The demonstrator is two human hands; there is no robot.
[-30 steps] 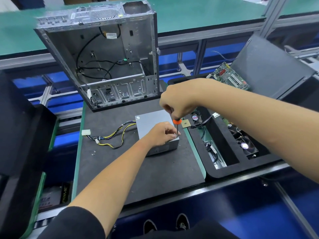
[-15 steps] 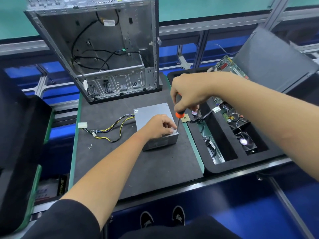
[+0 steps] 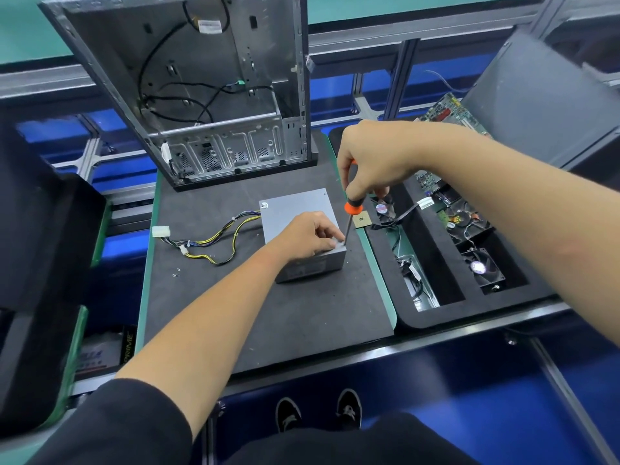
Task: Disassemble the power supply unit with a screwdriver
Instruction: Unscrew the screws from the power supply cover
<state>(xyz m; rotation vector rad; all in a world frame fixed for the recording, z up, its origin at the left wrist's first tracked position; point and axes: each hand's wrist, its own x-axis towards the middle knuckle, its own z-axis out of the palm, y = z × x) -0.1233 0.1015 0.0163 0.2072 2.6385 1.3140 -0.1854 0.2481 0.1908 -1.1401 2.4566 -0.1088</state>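
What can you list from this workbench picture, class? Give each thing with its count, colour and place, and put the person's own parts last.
power supply unit: one, grey, middle of the dark mat
cable bundle: one, yellow and black with white plugs, left of the unit
loose screws: a few, silver, on the mat below the cables
computer case: one, grey, open, at the mat's far edge
work mat: one, dark grey, green-edged
foam tray: one, black, right of the mat
fan: one, black, in the tray
circuit board: one, green, at the tray's far end
screwdriver: one, orange and black handle, tip at the unit's near right corner
left hand: one, resting on the unit
right hand: one, gripping the screwdriver
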